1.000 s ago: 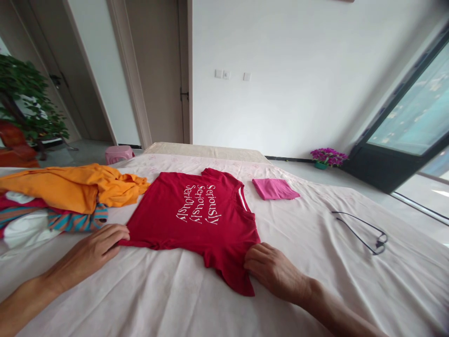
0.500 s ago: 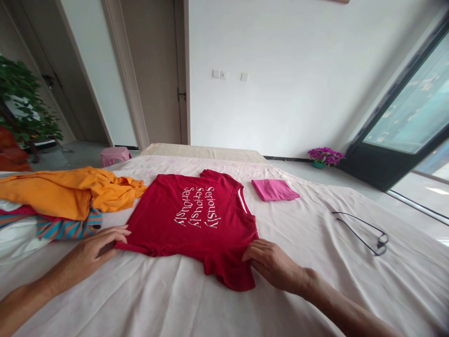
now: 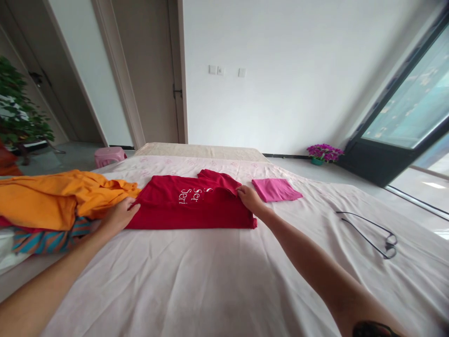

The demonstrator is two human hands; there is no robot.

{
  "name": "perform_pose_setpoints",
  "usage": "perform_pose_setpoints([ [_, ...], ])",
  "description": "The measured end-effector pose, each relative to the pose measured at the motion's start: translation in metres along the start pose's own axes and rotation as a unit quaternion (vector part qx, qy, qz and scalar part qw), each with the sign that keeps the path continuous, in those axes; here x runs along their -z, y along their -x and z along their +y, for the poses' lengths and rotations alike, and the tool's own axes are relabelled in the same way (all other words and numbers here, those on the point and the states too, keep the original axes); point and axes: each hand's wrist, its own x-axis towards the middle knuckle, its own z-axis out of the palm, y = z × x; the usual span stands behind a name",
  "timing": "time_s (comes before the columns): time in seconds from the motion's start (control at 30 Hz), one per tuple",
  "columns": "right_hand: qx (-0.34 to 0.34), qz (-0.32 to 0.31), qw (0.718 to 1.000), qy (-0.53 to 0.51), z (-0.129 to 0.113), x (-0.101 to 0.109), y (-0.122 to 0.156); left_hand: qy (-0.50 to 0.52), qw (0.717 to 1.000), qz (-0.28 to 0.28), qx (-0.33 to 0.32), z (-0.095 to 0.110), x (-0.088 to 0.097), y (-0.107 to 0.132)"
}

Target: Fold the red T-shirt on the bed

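A red T-shirt (image 3: 196, 210) with white lettering lies on the pale pink bedsheet (image 3: 210, 281), its near half folded over the far half so only part of the print shows. My left hand (image 3: 119, 216) grips the folded edge at the shirt's left end, fingers closed on the cloth. My right hand (image 3: 249, 199) pinches the folded edge near the collar at the right end. Both arms reach forward across the bed.
A heap of clothes with an orange garment (image 3: 59, 199) on top lies at the left. A folded pink cloth (image 3: 276, 189) sits right of the shirt. A black wire hanger (image 3: 370, 229) lies at the right. Beyond are a pink stool (image 3: 109, 155), a flower pot (image 3: 323, 154) and a glass door.
Both hands have carried the shirt's near edge away from me, folding the lower half over the upper half. Most of the lettering is now covered.
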Motion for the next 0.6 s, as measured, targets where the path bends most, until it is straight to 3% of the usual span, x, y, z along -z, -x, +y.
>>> perform_pose_setpoints([
  [0.07, -0.025, 0.004, 0.998, 0.049, 0.008, 0.001, -0.003, -0.04, 0.998, 0.0, 0.046, -0.002, -0.006, -0.004],
  [0.13, -0.015, 0.04, 0.994, 0.096, 0.012, 0.006, 0.009, -0.08, 0.996, 0.01, 0.045, 0.003, -0.004, 0.002],
  [0.2, 0.034, 0.074, 0.987, 0.141, 0.01, 0.014, 0.034, -0.114, 0.993, 0.031, -0.009, 0.009, 0.006, 0.016],
  [0.27, 0.099, 0.056, 0.978, 0.175, 0.006, 0.02, 0.065, -0.124, 0.988, 0.039, -0.088, 0.011, 0.019, 0.035],
  [0.33, 0.144, 0.018, 0.968, 0.206, 0.003, 0.022, 0.094, -0.124, 0.98, 0.01, -0.157, 0.008, 0.028, 0.053],
  [0.4, 0.144, -0.002, 0.962, 0.23, 0.006, 0.019, 0.111, -0.135, 0.969, -0.026, -0.207, 0.001, 0.031, 0.065],
  [0.5, 0.12, -0.005, 0.968, 0.221, 0.017, 0.009, 0.112, -0.169, 0.956, -0.039, -0.235, -0.004, 0.026, 0.069],
  [0.6, 0.139, 0.001, 0.973, 0.184, 0.028, 0.006, 0.097, -0.191, 0.952, -0.024, -0.237, 0.006, 0.022, 0.062],
])
